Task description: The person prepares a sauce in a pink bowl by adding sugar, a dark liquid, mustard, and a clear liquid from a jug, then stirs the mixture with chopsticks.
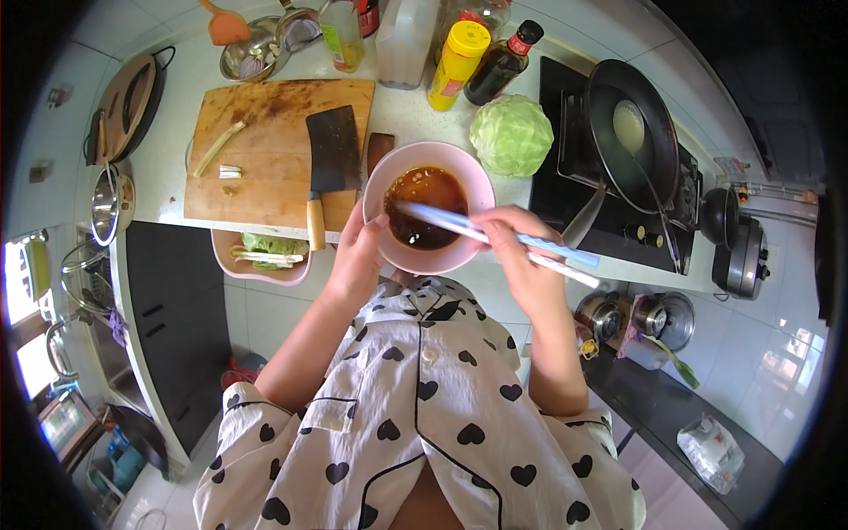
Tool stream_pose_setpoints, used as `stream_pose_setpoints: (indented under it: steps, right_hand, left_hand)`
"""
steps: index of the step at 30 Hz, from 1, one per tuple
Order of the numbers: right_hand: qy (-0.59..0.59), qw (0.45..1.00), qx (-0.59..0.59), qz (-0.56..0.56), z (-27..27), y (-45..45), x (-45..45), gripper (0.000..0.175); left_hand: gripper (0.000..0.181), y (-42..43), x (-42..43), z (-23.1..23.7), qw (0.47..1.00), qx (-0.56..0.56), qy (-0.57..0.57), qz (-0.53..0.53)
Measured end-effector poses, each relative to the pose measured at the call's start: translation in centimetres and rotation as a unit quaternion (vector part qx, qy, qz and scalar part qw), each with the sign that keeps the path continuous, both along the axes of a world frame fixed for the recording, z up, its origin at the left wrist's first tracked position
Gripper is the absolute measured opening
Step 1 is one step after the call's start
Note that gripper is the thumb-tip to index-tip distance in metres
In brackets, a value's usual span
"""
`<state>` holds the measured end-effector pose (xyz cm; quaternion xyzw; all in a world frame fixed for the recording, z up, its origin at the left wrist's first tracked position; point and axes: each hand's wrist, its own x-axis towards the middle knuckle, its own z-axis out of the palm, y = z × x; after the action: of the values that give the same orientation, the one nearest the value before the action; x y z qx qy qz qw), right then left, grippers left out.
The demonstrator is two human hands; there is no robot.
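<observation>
A pink bowl [482, 173] with dark brown liquid [434, 195] inside is held at its left rim by my left hand [361, 248], thumb over the edge. My right hand [520, 248] grips a pair of chopsticks [550, 248], one blue and one pale, whose tips reach into the liquid. Left of the bowl, a cleaver [333, 151] with a wooden handle lies on a wooden cutting board [271, 156]. Also on the board are a pale green stalk [220, 148] and some short cut pieces [230, 171]. A green cabbage [511, 136] sits right of the bowl.
Behind stand a yellow-capped container [457, 66], a dark sauce bottle [503, 63] and a plastic jug [407, 43]. A wok [599, 159] with a ladle [628, 126] rests on the stove at right. Below the board, a pink bin [228, 266] holds vegetable scraps.
</observation>
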<state>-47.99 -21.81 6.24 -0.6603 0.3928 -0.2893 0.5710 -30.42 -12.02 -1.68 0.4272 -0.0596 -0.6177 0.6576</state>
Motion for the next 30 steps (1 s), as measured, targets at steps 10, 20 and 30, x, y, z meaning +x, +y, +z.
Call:
stream_pose_setpoints:
  steps: [10,20,30]
  right_hand:
    - [0.023,0.998,0.019,0.05,0.3,0.2,-0.5,0.016]
    - [0.006,0.999,0.041,-0.027,-0.4,0.6,-0.9,0.019]
    - [0.001,0.999,0.035,0.007,0.1,0.4,-1.0,0.019]
  left_hand:
    - [0.049,0.3,0.1,0.0,1.0,-0.001,-0.013,0.001]
    - [0.047,0.2,-0.2,0.0,0.999,0.008,-0.029,0.031]
    - [0.053,0.3,0.0,-0.8,0.998,-0.028,-0.05,0.01]
